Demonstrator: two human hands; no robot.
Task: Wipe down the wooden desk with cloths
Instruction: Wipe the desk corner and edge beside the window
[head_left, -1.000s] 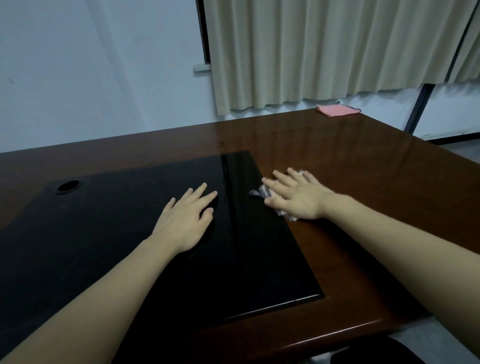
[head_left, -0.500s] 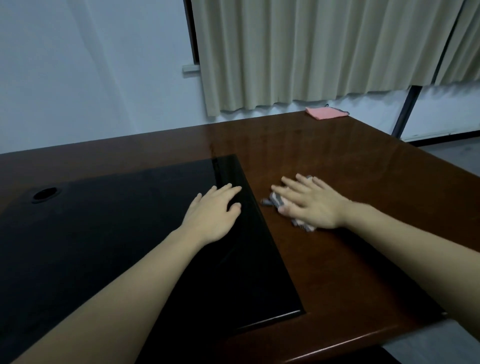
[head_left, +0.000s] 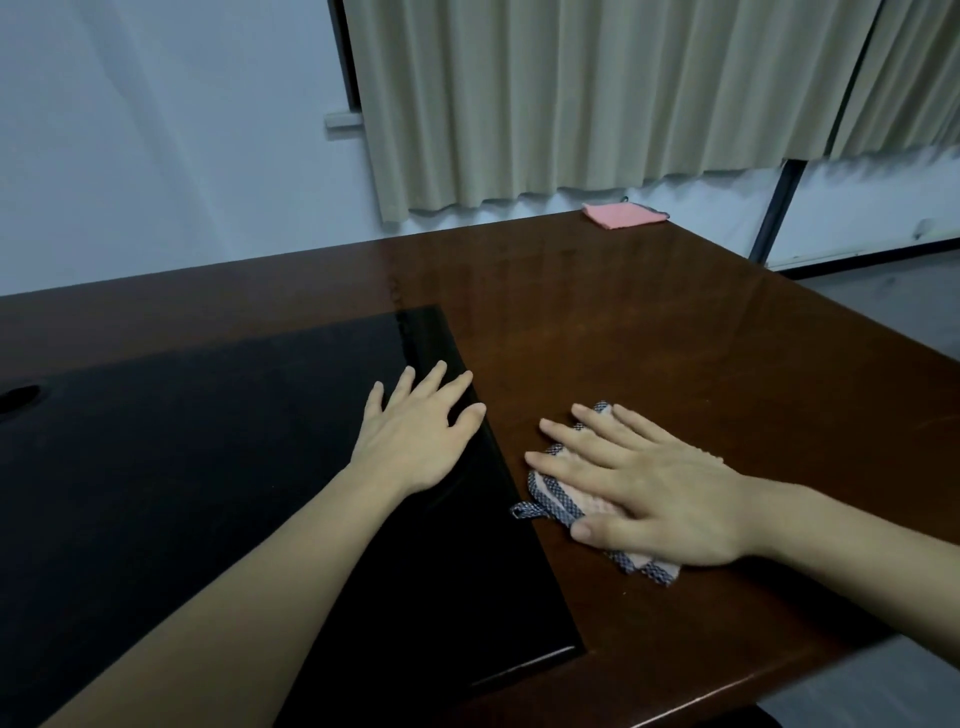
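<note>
A: Right hand (head_left: 660, 499)?
B: Flat, fingers straight, pressing the checked cloth (head_left: 561, 501) onto the brown wood of the worktop (head_left: 675, 338). Not gripping it, just palm down on top.
A: Where's the cloth exactly?
B: Under that hand, just beside the right edge of the black inlay (head_left: 182, 467); its small loop touches the edge of the inlay.
A: Left hand (head_left: 415, 436)?
B: Released, fingers spread, lying flat on the black inlay near its right edge. Holds nothing.
A: Anything else?
B: Pink cloth (head_left: 621, 214) folded at the far right corner of the worktop, well apart from both hands. Beige curtain (head_left: 597, 93) behind.
</note>
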